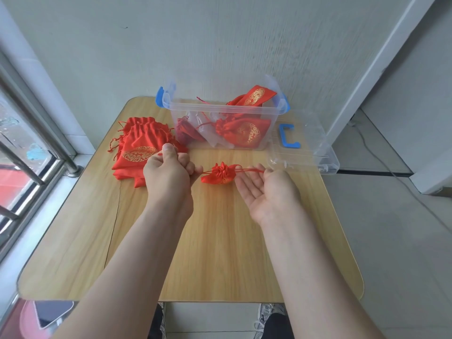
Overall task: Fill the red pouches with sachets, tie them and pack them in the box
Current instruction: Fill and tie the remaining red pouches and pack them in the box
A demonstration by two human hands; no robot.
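Observation:
A red pouch (219,174) with its mouth gathered tight lies on the wooden table (220,253) between my hands. My left hand (168,170) grips the red drawstring on the pouch's left side with curled fingers. My right hand (266,189) is palm up, and the drawstring on the right side runs taut to its thumb and fingers; the exact pinch is hard to see. A stack of flat red pouches (139,145) with gold print lies at the left. A clear plastic box (220,111) with blue latches holds several tied red pouches.
The box's clear lid (310,148) with a blue handle lies right of the box at the table's edge. A window with metal bars (27,152) runs along the left. A phone (52,311) lies at the lower left, off the table.

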